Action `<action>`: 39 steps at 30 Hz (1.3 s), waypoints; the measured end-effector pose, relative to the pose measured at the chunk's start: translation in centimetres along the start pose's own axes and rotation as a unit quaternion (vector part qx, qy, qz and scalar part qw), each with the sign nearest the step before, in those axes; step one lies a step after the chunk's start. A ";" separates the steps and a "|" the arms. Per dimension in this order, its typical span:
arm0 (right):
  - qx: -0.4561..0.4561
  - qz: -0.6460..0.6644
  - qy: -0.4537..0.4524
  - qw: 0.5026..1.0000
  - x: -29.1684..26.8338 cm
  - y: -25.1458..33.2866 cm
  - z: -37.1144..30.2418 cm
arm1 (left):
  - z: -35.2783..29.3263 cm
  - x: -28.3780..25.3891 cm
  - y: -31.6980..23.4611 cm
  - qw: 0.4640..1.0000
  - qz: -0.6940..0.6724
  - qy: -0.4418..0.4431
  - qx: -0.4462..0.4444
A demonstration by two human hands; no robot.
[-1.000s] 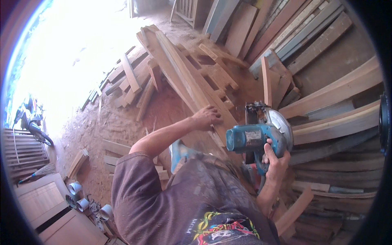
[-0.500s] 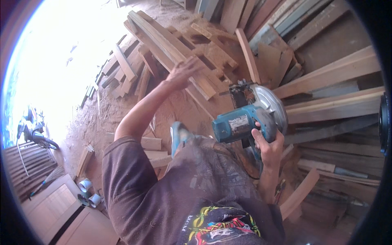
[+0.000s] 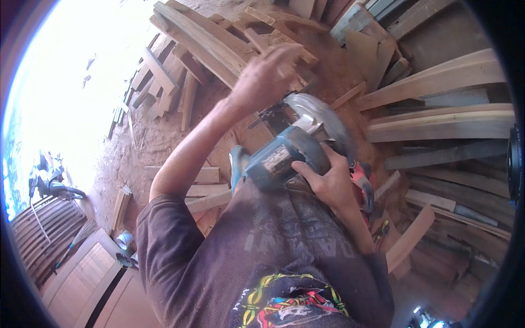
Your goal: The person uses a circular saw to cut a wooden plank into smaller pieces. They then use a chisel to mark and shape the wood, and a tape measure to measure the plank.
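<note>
My right hand (image 3: pixel 326 179) is wrapped round the rear handle of a teal circular saw (image 3: pixel 273 161), which I hold in front of my waist. Its grey blade guard (image 3: pixel 317 112) points away from me. My left hand (image 3: pixel 265 76) reaches forward over the end of a stack of long planks (image 3: pixel 202 44), close to the front of the saw. Motion smears its fingers, and I cannot make out whether they grip anything. A short strip of wood (image 3: pixel 255 39) sticks up just beyond this hand.
Sawdust and offcuts (image 3: pixel 161 76) lie on the ground at the far left. Long boards (image 3: pixel 437 128) are stacked along the right. A red tool (image 3: pixel 362 183) sits beside my right forearm. Wooden panels (image 3: pixel 82 273) lie at the lower left, with a motorcycle (image 3: pixel 49 177) farther back.
The saw has moved left and closer to my body in my right hand. My left hand has shifted slightly right and away. The upright slat beside the saw no longer stands there.
</note>
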State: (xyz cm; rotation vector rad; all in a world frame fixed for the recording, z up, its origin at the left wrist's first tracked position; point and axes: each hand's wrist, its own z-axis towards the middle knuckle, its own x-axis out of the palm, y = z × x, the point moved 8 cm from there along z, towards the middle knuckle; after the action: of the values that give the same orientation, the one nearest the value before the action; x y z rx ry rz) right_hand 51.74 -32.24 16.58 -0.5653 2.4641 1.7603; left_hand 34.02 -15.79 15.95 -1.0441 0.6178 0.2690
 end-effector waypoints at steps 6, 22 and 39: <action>-0.028 -0.078 0.022 0.996 1.0 0.4 0.5 | 1.4 6.9 -9.5 0.965 -0.055 0.206 0.154; -0.068 -0.095 -0.054 0.992 6.6 -1.7 0.7 | -4.9 18.7 -13.8 0.674 -0.034 0.709 0.205; -0.124 -0.115 -0.038 0.985 4.6 -1.4 1.3 | -1.3 12.1 -10.2 0.915 -0.026 0.393 0.091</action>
State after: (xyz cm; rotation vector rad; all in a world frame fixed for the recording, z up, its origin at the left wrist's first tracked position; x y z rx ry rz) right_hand 47.73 -32.58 13.72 -0.7513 2.0497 1.9613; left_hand 48.28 -22.86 15.65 -0.9672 1.3091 -0.2798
